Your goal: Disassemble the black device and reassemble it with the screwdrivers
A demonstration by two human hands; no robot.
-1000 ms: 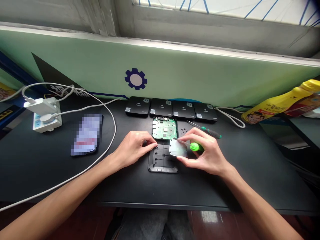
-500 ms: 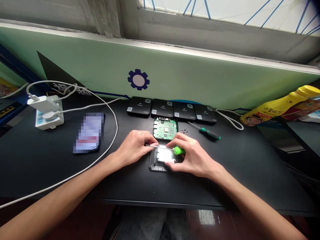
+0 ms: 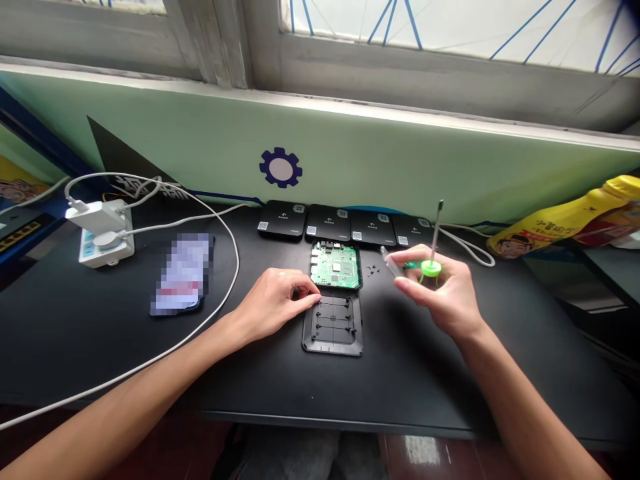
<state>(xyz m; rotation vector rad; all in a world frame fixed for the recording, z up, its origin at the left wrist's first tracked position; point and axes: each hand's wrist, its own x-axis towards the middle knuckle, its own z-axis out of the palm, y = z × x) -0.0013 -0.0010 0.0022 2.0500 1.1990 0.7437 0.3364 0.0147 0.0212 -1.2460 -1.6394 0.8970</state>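
My left hand (image 3: 275, 299) pinches the upper left corner of a black plastic cover (image 3: 333, 343), which lies with its ribbed inside up. My right hand (image 3: 447, 290) is raised to the right of it, closed. Between its thumb and forefinger is a thin silvery metal plate (image 3: 391, 262), seen nearly edge-on. The same hand also holds a screwdriver (image 3: 431, 268) with a bright green handle, its shaft pointing up. Just beyond the cover, a green circuit board (image 3: 336, 265) sits in its black case. Several small dark screws (image 3: 373, 270) lie right of the board.
Several closed black boxes (image 3: 281, 219) stand in a row along the green partition (image 3: 200, 147). To the left are a phone (image 3: 183, 273), a white power strip (image 3: 106, 247) and a long white cable (image 3: 237, 257). A yellow bottle (image 3: 560, 217) lies at the far right.
My right hand has lifted the metal plate off the cover and carried it right, with the screwdriver now upright in it. The cover's inside is exposed. My left hand has stayed at the cover's corner.
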